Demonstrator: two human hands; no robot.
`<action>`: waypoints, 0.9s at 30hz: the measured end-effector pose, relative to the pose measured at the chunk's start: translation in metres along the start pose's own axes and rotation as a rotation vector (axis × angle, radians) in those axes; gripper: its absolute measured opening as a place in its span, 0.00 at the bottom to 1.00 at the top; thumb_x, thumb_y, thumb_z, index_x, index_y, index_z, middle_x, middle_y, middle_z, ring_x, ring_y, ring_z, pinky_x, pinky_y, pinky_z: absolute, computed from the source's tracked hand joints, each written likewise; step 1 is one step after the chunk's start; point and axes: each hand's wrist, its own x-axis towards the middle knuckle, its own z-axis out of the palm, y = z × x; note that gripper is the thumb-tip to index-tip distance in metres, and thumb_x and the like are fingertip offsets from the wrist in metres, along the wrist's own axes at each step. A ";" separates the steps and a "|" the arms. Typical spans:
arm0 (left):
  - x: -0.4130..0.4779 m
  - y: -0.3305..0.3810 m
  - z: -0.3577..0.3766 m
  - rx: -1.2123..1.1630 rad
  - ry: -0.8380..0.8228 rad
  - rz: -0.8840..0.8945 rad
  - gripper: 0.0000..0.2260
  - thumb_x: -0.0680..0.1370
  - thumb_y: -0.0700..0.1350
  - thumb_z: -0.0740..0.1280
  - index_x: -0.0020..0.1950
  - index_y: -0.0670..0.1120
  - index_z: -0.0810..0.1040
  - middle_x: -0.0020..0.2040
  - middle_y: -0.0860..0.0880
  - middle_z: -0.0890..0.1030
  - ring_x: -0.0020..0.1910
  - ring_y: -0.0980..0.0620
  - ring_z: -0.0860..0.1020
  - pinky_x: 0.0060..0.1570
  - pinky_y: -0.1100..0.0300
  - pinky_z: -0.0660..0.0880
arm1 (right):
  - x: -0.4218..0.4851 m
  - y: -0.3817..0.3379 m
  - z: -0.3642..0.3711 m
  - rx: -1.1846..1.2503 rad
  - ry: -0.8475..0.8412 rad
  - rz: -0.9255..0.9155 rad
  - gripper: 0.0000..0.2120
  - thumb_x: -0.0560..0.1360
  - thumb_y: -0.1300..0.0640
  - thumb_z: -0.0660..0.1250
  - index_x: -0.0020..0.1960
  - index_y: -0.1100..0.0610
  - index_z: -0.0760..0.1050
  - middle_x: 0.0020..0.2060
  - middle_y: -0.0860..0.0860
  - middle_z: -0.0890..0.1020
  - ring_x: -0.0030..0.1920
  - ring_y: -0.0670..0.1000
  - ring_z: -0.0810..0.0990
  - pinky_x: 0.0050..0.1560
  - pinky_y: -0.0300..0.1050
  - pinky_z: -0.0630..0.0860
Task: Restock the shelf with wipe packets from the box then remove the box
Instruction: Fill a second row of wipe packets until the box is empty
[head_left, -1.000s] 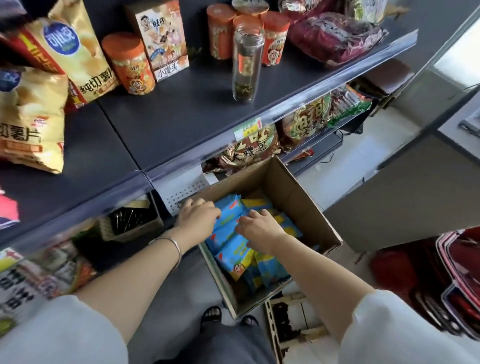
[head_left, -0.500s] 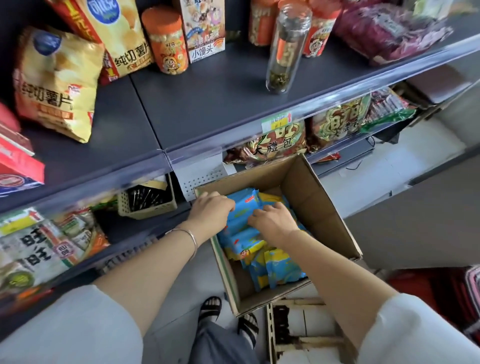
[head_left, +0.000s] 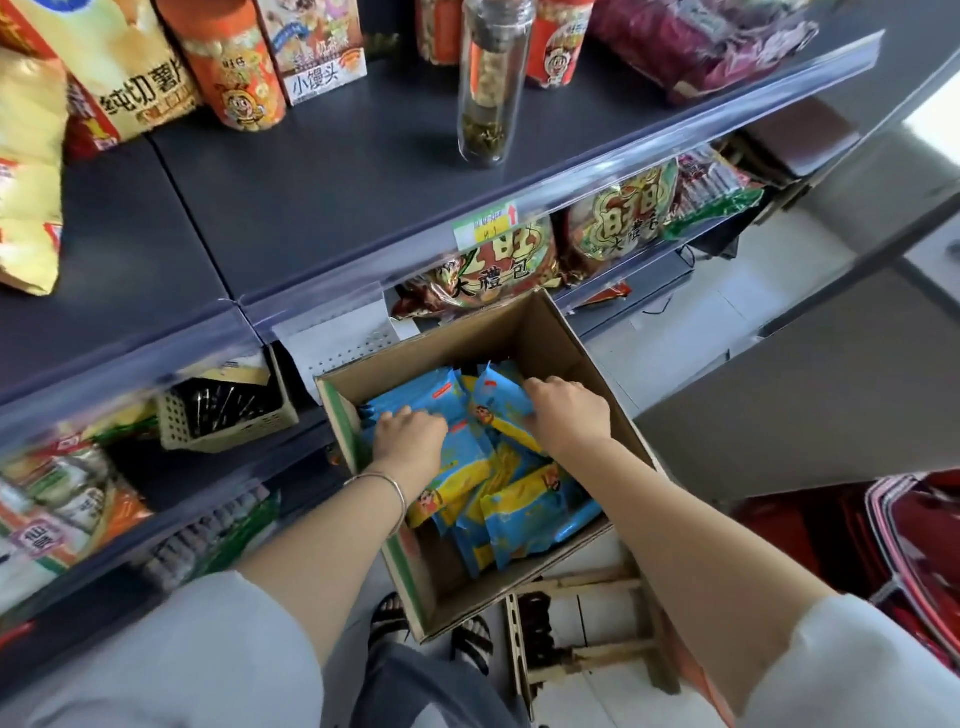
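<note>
An open cardboard box (head_left: 524, 332) sits below the dark shelf (head_left: 332, 192), holding several blue and yellow wipe packets (head_left: 524, 514). Both my hands are inside the box. My left hand (head_left: 408, 434) has its fingers curled down onto the blue packets at the box's left side. My right hand (head_left: 563, 413) grips the upright packets (head_left: 493, 400) near the box's far middle, fingers curled over their top edges. The fingertips of both hands are hidden among the packets.
The shelf carries chip bags (head_left: 31, 171), orange canisters (head_left: 234, 67), a clear tube bottle (head_left: 488, 88) and a red bag (head_left: 696, 41). Lower shelves hold snack bags (head_left: 498, 270) and a beige basket (head_left: 223, 410). A wooden stool (head_left: 587, 629) stands under the box; red baskets (head_left: 914, 545) right.
Both hands have pushed further into the box and spread apart over the packets. The right hand moved to the far packets and lifted their tops. The view shifted left.
</note>
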 end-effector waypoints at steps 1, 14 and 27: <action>0.000 0.003 0.006 0.025 0.025 0.003 0.11 0.77 0.41 0.64 0.59 0.45 0.74 0.59 0.45 0.76 0.62 0.44 0.71 0.60 0.51 0.66 | 0.000 0.001 0.003 -0.011 0.012 0.005 0.14 0.78 0.54 0.62 0.63 0.53 0.71 0.54 0.53 0.76 0.57 0.59 0.75 0.44 0.48 0.71; -0.007 0.011 0.004 -0.012 0.067 -0.026 0.17 0.77 0.40 0.64 0.65 0.45 0.64 0.48 0.46 0.81 0.52 0.44 0.77 0.57 0.52 0.63 | -0.009 -0.003 0.002 -0.022 0.047 0.001 0.11 0.78 0.56 0.62 0.60 0.54 0.71 0.52 0.53 0.77 0.54 0.58 0.76 0.41 0.48 0.69; -0.073 -0.036 -0.142 -0.312 0.395 -0.081 0.08 0.78 0.44 0.64 0.56 0.48 0.71 0.55 0.45 0.79 0.53 0.42 0.78 0.42 0.55 0.70 | -0.035 -0.004 -0.125 0.228 0.283 -0.058 0.17 0.77 0.57 0.62 0.65 0.48 0.67 0.53 0.53 0.80 0.53 0.58 0.79 0.45 0.50 0.70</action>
